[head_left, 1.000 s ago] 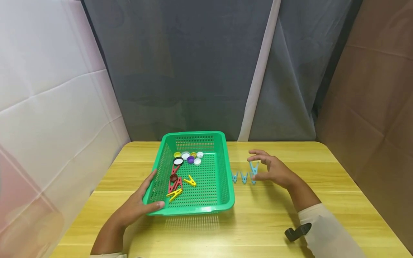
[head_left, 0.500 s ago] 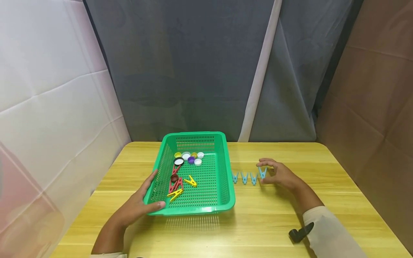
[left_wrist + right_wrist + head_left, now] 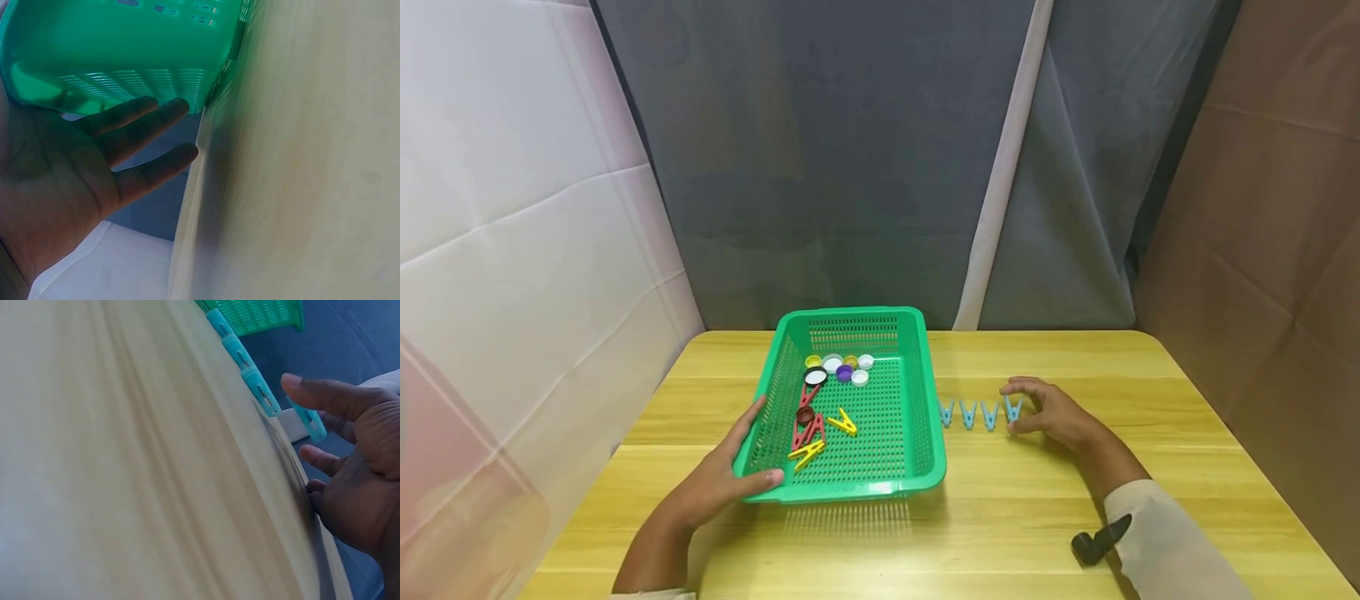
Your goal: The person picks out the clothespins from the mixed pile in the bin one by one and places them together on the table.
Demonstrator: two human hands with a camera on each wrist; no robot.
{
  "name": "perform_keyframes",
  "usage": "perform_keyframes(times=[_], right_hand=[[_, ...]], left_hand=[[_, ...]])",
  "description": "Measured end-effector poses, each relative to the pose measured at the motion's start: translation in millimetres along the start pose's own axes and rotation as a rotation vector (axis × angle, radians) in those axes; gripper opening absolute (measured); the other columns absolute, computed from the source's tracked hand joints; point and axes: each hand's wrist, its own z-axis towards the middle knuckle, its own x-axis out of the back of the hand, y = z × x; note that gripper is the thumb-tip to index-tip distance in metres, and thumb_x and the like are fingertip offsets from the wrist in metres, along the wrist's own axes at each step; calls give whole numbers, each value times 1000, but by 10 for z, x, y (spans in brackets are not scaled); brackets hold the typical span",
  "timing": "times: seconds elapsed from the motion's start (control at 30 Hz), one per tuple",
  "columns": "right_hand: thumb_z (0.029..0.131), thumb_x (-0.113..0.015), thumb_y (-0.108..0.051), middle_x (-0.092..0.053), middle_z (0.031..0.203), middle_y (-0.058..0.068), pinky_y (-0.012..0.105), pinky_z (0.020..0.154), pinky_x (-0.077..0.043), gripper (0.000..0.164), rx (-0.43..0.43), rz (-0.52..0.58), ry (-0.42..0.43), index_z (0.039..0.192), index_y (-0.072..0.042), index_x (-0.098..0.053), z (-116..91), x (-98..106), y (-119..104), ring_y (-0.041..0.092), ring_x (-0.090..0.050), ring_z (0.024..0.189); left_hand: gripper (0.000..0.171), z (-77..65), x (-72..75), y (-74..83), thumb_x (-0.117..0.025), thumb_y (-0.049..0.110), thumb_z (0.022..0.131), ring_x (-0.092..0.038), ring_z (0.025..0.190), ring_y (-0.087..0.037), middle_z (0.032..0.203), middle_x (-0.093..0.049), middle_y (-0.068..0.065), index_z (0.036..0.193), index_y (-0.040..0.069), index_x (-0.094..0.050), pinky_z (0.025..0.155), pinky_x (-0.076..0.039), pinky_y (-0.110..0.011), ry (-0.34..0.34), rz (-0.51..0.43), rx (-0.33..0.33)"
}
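Observation:
My left hand [image 3: 722,475] holds the green plastic basket [image 3: 928,400] at its near left corner, thumb over the rim. In the left wrist view its other fingers [image 3: 144,125] are extended along the basket's outer side. To the right, my right hand [image 3: 1052,417] pinches a light blue clothespin [image 3: 1013,409] between thumb and fingers. The right wrist view shows that clothespin [image 3: 307,419] upright behind the thumb. It is at the right end of a row with three matching clothespins [image 3: 968,415] standing on the table, prongs up.
Inside the basket lie several bottle caps, including a purple cap [image 3: 845,372] and a dark brown cap [image 3: 805,415]. Red clothespins [image 3: 815,427] and a yellow clothespin [image 3: 843,421] are there too. A wooden table [image 3: 1000,517] carries everything, with a grey curtain [image 3: 850,167] behind.
My right hand has moved right and lowered a blue clothespin from above the third one to the row's right end. My left hand and the basket have hardly moved.

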Motion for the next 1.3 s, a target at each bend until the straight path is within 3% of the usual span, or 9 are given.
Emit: perform_keyframes(times=[0.9,1.3], right_hand=[[88,-90,-8,-22,174,34,80,127,-13,56,-40,-125,-19,138,3,-67,-7,-40,57,64,-9,162],[85,-91,-4,-23,174,34,80,128,-12,59,-41,-114,-13,138,4,-67,-5,-46,53,63,-8,163]], left_hand=[[114,-9,-9,3,-80,26,96,-43,150,-60,179,-11,-33,178,29,-1,113,-43,-72,10,7,-3],[114,-12,-3,11,-80,28,96,-44,150,-57,179,-14,-32,178,33,0,113,-44,-71,6,20,24]])
